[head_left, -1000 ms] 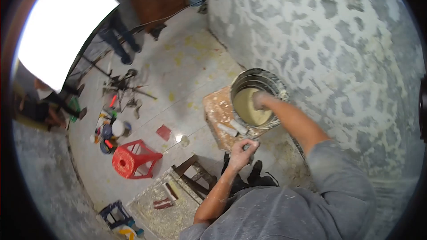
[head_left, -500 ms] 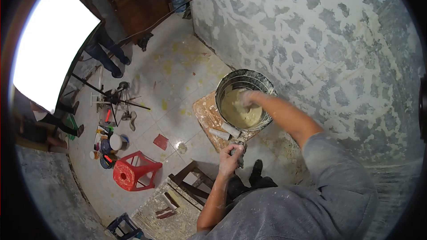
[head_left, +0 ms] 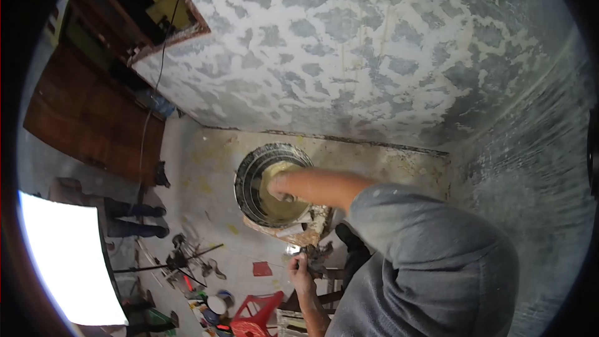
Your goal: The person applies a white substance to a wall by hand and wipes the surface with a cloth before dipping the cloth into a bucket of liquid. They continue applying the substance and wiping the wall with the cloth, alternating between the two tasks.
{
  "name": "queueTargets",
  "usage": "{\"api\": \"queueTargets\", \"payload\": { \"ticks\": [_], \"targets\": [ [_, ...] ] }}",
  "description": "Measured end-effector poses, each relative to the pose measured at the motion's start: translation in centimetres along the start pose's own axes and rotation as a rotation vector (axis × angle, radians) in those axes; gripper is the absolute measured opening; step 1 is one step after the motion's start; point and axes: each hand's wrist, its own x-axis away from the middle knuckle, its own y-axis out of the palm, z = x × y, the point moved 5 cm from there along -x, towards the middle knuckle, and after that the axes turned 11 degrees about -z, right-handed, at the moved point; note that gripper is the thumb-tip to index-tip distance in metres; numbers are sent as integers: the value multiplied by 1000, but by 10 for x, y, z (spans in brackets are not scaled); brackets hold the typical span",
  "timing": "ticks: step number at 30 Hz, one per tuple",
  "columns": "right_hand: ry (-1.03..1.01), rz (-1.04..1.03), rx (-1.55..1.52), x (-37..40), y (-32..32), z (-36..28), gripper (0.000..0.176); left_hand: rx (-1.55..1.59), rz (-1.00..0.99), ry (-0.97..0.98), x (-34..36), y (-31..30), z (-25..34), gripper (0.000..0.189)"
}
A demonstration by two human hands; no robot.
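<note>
A black bucket (head_left: 244, 203) with pale smears on its rim holds cream-coloured wet paste (head_left: 272, 209). My right hand (head_left: 282, 187) reaches down inside it, close over the paste, its fingers curled and slightly blurred; what they grip is mostly hidden. Below the bucket, my left hand (head_left: 301, 273) is closed in a pinch on a dark, paste-crusted thing (head_left: 321, 254) whose kind I cannot tell. Under the bucket lies a smeared wooden board (head_left: 306, 237), with a pale roller-like piece (head_left: 290, 231) on it near the rim.
A patchy, part-plastered wall (head_left: 349, 56) rises beyond the bucket. On the tiled floor are a red flat piece (head_left: 262, 269), a red plastic stool (head_left: 257, 315), several tubs (head_left: 216, 304) and a dark-legged stand (head_left: 181, 259). A bright panel (head_left: 68, 262) and another person's legs (head_left: 134, 218) are at left.
My view has swung to the right, so the bucket now sits further left and more wall shows. My right hand stays in the bucket; my left hand keeps its pinch on the dark thing.
</note>
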Motion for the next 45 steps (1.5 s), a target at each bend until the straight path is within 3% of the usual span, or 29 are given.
{"api": "queueTargets", "payload": {
  "ticks": [1, 3, 6, 7, 13, 19, 22, 23, 24, 26, 28, 31, 39, 42, 45],
  "targets": [
    [47, 195, 51, -19, 14, 5, 21, -20, 9, 22, -1, -2, 0, 16],
    [452, 129, -165, -86, 34, 24, 31, -31, 33, 50, -4, 5, 7, 16],
    [500, 300, -258, -32, 23, -7, 35, -41, 20, 78, -3, 8, 13, 16],
    [359, 536, -300, -25, 29, -16, 32, -44, 38, 66, 0, 7, 15, 16],
    [183, 315, -248, -8, 5, -14, 28, -43, 46, 76, 7, -6, 16, 18],
    [297, 313, -275, -15, 20, -5, 25, 4, 49, 91, -1, -17, 20, 17],
    [361, 521, -409, 11, 29, -10, 23, -14, 46, 143, -14, -27, 24, 14],
    [345, 663, -481, 23, 26, -10, 23, -23, 38, 133, -12, -28, 26, 13],
    [290, 680, -534, 38, 18, -10, 22, -10, 61, 136, -10, -28, 30, 13],
    [59, -307, -165, 58, 5, -9, 25, 44, 43, 94, -10, -25, 35, 16],
    [21, -250, -189, 48, -2, 4, 25, 57, 30, 164, -12, -33, 31, 16],
    [-154, -29, -368, 61, -17, 24, 27, 88, 47, 29, -12, -33, 31, 17],
    [64, -99, -218, 32, 11, 14, 35, 44, 30, 102, -28, -42, 28, 21],
    [0, -67, -329, 46, -10, 15, 39, 70, 39, 81, -32, -41, 33, 21],
    [-202, -41, -465, 50, -16, 35, 41, 71, 54, 63, -34, -39, 46, 18]
  ]
}}
